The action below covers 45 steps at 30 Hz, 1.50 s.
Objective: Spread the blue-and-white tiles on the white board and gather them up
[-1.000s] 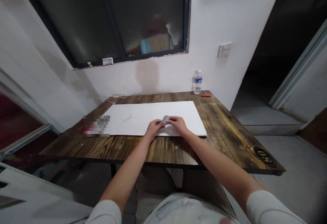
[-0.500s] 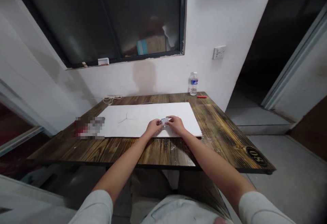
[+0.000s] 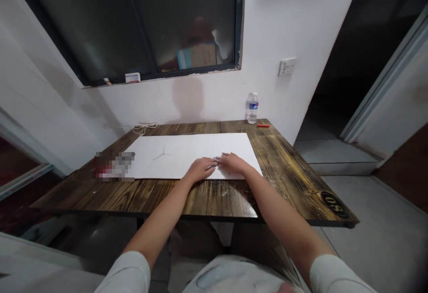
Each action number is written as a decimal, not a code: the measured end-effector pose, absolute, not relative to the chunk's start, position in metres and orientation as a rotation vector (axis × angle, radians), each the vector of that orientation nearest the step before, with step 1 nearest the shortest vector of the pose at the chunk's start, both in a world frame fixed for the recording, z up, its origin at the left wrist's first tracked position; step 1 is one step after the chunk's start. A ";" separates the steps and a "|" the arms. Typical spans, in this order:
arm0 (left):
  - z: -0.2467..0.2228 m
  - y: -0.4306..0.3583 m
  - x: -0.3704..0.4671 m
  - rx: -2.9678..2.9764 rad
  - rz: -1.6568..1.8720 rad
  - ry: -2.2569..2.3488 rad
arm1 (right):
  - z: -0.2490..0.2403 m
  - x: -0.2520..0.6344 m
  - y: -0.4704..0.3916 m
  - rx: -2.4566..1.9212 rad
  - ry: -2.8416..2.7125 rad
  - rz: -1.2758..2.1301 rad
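My left hand (image 3: 201, 168) lies nearly flat on a white board (image 3: 182, 150), its fingers stretched to the right. My right hand (image 3: 231, 163) rests beside it, fingers stretched to the left, so the fingertips of both almost meet. Under and between those fingertips a bit of a small pale, bluish thing (image 3: 214, 158) shows; the rest is covered, and its kind cannot be made out. Neither hand is wrapped round anything. Left of the hands, a few thin dark lines (image 3: 163, 154) meet on the board's surface.
The board lies on a dark wooden table (image 3: 287, 172). A water bottle (image 3: 253, 108) and a red pen-like stick (image 3: 263, 125) are at the back right. A white cord (image 3: 144, 126) lies at the back left, a blurred-out object (image 3: 115, 167) at the left.
Half a second ago my fingers held up a small whitish, crinkled thing between them. Now both hands have flattened down over it on the board.
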State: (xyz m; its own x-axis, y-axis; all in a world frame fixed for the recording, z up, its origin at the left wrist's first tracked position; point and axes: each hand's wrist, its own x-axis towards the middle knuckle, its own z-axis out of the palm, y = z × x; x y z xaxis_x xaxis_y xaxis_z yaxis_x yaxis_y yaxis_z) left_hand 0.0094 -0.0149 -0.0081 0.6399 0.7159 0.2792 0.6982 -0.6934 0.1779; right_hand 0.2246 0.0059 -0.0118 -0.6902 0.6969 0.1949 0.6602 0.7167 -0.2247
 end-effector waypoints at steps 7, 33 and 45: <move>-0.008 -0.016 0.006 2.777 0.532 1.598 | 0.001 0.239 0.000 -1.245 -2.659 0.223; -0.014 -0.008 -0.004 2.630 0.372 1.458 | -0.008 0.214 -0.011 -1.048 -2.726 0.495; 0.000 -0.013 -0.010 2.514 0.484 1.748 | -0.007 0.222 -0.008 -1.068 -2.721 0.539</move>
